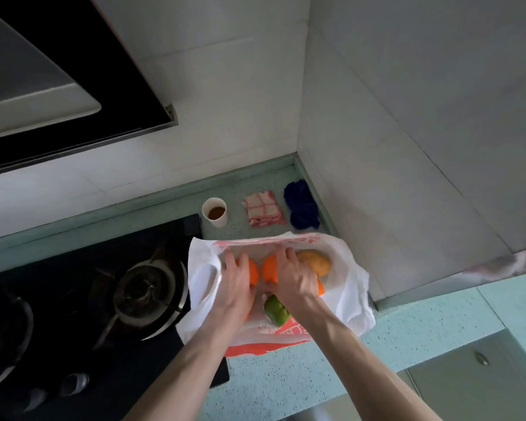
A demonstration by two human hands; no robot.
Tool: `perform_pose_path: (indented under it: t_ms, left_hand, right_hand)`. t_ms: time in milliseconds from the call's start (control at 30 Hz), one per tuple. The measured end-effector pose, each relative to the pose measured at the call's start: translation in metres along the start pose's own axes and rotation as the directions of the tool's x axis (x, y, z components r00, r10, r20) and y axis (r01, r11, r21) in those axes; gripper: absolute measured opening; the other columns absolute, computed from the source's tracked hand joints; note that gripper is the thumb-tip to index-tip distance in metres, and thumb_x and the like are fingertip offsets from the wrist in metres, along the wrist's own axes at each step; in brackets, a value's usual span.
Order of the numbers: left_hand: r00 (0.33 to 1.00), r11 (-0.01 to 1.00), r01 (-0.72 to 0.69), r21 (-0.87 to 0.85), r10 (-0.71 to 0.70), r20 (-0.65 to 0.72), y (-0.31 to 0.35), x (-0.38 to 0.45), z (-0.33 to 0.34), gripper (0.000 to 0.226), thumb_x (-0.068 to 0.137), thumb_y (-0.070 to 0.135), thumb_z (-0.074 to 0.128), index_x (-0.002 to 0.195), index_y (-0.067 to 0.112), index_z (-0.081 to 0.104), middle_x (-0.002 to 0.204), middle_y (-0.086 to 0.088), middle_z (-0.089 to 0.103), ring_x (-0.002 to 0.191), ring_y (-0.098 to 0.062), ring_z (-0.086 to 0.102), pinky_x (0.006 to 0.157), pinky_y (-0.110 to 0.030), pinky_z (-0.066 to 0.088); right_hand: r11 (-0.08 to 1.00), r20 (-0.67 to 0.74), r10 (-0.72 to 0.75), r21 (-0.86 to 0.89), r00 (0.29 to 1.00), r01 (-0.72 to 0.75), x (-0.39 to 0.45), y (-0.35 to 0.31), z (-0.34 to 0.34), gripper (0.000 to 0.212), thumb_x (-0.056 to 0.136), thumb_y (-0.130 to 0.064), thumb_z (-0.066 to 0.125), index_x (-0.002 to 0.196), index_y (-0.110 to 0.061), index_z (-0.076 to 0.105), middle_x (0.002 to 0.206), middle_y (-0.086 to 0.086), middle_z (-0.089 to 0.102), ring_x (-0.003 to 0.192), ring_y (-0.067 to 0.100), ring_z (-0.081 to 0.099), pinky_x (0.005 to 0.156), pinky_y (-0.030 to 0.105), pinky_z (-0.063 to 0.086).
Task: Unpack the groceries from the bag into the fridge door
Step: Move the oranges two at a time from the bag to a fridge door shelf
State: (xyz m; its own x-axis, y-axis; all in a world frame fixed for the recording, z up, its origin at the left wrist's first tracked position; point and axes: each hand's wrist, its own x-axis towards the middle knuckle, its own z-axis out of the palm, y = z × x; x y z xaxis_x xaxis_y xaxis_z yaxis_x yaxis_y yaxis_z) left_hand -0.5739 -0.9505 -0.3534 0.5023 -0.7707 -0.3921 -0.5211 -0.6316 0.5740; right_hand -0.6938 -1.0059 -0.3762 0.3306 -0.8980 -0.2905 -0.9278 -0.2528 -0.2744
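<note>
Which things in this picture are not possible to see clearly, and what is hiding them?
- Head view: the left hand covers most of one orange, so its grip cannot be judged.
- Head view: the right hand covers part of another orange; its fingertips are hidden.
- Head view: the bottom of the plastic bag is hidden under hands and fruit.
- Head view: the stove is cut off by the left edge.
- The fridge door is not in view.

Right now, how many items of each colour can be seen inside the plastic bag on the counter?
Orange: 3, one under the left hand, one and one under the right hand
Yellow-brown: 1
Green: 1
Total: 5 visible in the bag; the hands may hide more.
</note>
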Motion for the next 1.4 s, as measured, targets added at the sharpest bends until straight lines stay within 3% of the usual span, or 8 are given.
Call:
perform_pose_path:
  t_ms: [67, 167, 333, 600, 833, 1067, 1200, 1400]
  left_hand:
    - [0.992, 0.932, -0.085, 0.353, 0.112, -0.057, 0.001, -0.008, -0.009, 0.073, 0.086, 0.041, 0.077, 0.143, 0.014, 0.041, 0.142, -0.017, 0.051, 0.116, -0.033, 0.061, 0.091, -0.039, 0.052]
    - [0.965, 0.843, -0.191, 0.504, 0.254, -0.060, 0.008, -0.029, -0.022, 0.078, 0.089, 0.044, 0.073, 0.149, 0.013, 0.033, 0.142, -0.017, 0.055, 0.119, -0.033, 0.061, 0.093, -0.039, 0.054]
    - [0.960, 0.874, -0.210, 0.438, 0.270, -0.079, 0.010, -0.065, -0.034, 0.061, 0.090, 0.044, 0.071, 0.137, 0.016, 0.044, 0.124, -0.011, 0.059, 0.104, -0.027, 0.064, 0.068, -0.030, 0.043]
    - [0.874, 0.901, -0.383, 0.203, 0.424, -0.235, -0.004, -0.137, -0.059, 0.069, 0.082, 0.043, 0.081, 0.138, 0.023, 0.047, 0.126, -0.001, 0.055, 0.115, -0.023, 0.058, 0.084, -0.035, 0.056]
    - [0.831, 0.906, -0.423, -0.005, 0.386, -0.400, 0.004, -0.195, -0.090, 0.080, 0.071, 0.043, 0.090, 0.137, 0.026, 0.049, 0.129, 0.008, 0.056, 0.116, -0.014, 0.056, 0.090, -0.021, 0.042]
    - [0.732, 0.916, -0.397, -0.057, 0.279, -0.621, 0.002, -0.248, -0.126, 0.076, 0.069, 0.042, 0.089, 0.134, 0.031, 0.051, 0.128, 0.015, 0.051, 0.116, -0.009, 0.050, 0.090, -0.027, 0.052]
    - [0.696, 0.954, -0.291, -0.076, 0.156, -0.700, -0.012, -0.277, -0.138, 0.080, 0.068, 0.043, 0.091, 0.135, 0.036, 0.048, 0.129, 0.020, 0.049, 0.117, -0.006, 0.050, 0.089, -0.016, 0.046]
    - [0.563, 0.944, -0.180, -0.277, -0.132, -0.816, -0.047, -0.337, -0.142, 0.086, 0.068, 0.036, 0.094, 0.137, 0.042, 0.044, 0.133, 0.030, 0.047, 0.124, -0.010, 0.054, 0.098, -0.031, 0.053]
  right_hand:
    - [0.998, -0.022, 0.016, 0.059, 1.000, -0.015, -0.014, 0.000, -0.010, 0.074, 0.085, -0.038, 0.078, 0.141, -0.016, 0.034, 0.131, 0.007, 0.051, 0.101, 0.031, 0.066, 0.079, 0.042, 0.058]
    - [0.992, -0.057, 0.023, 0.127, 0.998, -0.016, -0.041, 0.000, -0.027, 0.068, 0.090, -0.041, 0.072, 0.140, -0.016, 0.033, 0.134, 0.008, 0.044, 0.101, 0.034, 0.065, 0.077, 0.045, 0.058]
    - [0.985, -0.160, 0.018, 0.174, 0.987, 0.011, -0.091, -0.007, -0.056, 0.071, 0.089, -0.051, 0.067, 0.145, -0.024, 0.031, 0.137, 0.006, 0.043, 0.116, 0.034, 0.057, 0.085, 0.044, 0.056]
    - [0.967, -0.331, 0.065, 0.253, 0.941, 0.022, -0.163, -0.010, -0.088, 0.077, 0.079, -0.057, 0.074, 0.141, -0.024, 0.042, 0.130, -0.002, 0.057, 0.116, 0.028, 0.058, 0.081, 0.039, 0.055]
    - [0.912, -0.480, -0.045, 0.338, 0.876, 0.232, -0.197, -0.004, -0.115, 0.065, 0.087, -0.046, 0.077, 0.139, -0.018, 0.050, 0.135, 0.004, 0.057, 0.097, 0.027, 0.066, 0.062, 0.029, 0.043]
    - [0.820, -0.507, -0.265, 0.329, 0.820, 0.468, -0.206, -0.033, -0.147, 0.073, 0.075, -0.050, 0.085, 0.134, -0.026, 0.049, 0.123, -0.012, 0.058, 0.106, 0.014, 0.057, 0.073, 0.022, 0.042]
    - [0.729, -0.482, -0.406, 0.341, 0.777, 0.593, -0.215, -0.055, -0.153, 0.073, 0.079, -0.064, 0.073, 0.141, -0.034, 0.047, 0.134, -0.007, 0.059, 0.110, 0.014, 0.057, 0.081, 0.033, 0.053]
    - [0.541, -0.368, -0.636, 0.414, 0.678, 0.732, -0.240, -0.094, -0.155, 0.081, 0.073, -0.083, 0.063, 0.141, -0.041, 0.050, 0.121, -0.027, 0.047, 0.089, 0.000, 0.055, 0.070, 0.013, 0.043]
